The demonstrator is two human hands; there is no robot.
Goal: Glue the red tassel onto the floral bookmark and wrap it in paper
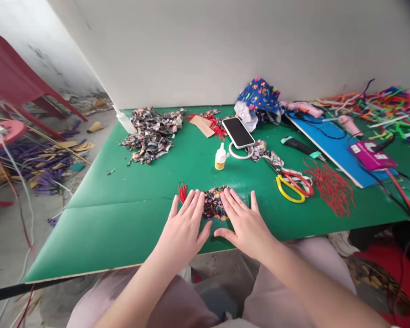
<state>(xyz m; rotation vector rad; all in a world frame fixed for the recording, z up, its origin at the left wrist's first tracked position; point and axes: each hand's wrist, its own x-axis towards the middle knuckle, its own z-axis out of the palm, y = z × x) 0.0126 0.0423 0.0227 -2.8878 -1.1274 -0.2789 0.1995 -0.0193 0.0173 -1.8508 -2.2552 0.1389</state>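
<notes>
A small dark floral fabric piece (214, 203) lies on the green table top near its front edge. My left hand (184, 223) rests flat on its left end, fingers stretched out and thumb apart. My right hand (244, 218) lies flat over the right end, fingers extended, the thumb pointing toward the left one. Just beyond my left fingertips a red tassel (182, 192) sticks out. Both palms cover the ends of the fabric. Behind it stands a small white glue bottle (220, 158) with a yellow label.
Scissors (294, 184), red threads (331, 187) and a cutter (300, 146) lie to the right. A phone (238, 132), a heap of fabric pieces (153, 132) and a taller white bottle (125, 120) sit farther back. A blue board (328, 146) carries pink glue guns and cables.
</notes>
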